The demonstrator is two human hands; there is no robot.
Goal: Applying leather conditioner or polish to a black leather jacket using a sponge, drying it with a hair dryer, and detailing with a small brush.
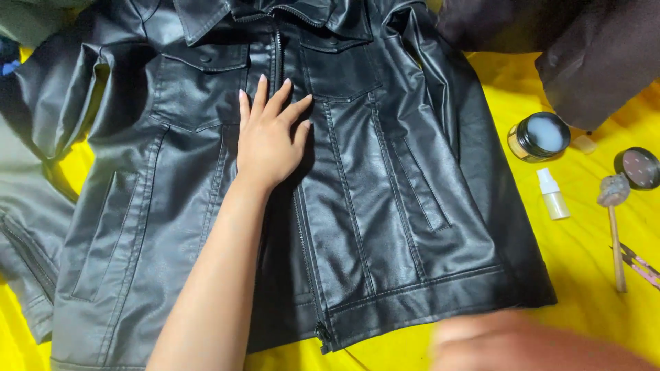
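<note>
1. A black, glossy faux-leather jacket (371, 178) lies front side up and spread flat, filling the centre and left of the frame. Its collar is at the top edge and its hem runs near the bottom.
2. The jacket rests on a bright yellow cloth surface (584, 275), which shows at the right, along the bottom edge and in patches at the left.
3. The left hand (269, 134) lies palm down on the jacket, just left of the central zipper (302, 233), slightly above mid-frame. Its fingers are extended and slightly spread, pointing toward the collar. It lies open and flat; it grips nothing.
4. The left forearm runs from the lower left-centre of the frame up to that hand, crossing the jacket's lower front panel.
5. The right hand (509, 340) appears at the bottom right as a motion-blurred shape, close to the jacket's hem. I cannot tell how far open it is or whether it holds anything.
6. The zipper is closed down the middle; its lower end sits at the hem at bottom centre.
7. Right of frame, on the yellow cloth: a small round dark jar with whitish contents (540, 136), lid off; below it a small white-capped pale bottle (552, 194) lying down.
8. Further right: a round dark lid (637, 167) near the right edge, and a wooden-handled dauber with a grey tuft head (615, 227), its handle pointing toward the bottom.
9. Upper right corner: a second dark brown garment (570, 48), bunched, next to the jacket's sleeve.
</note>
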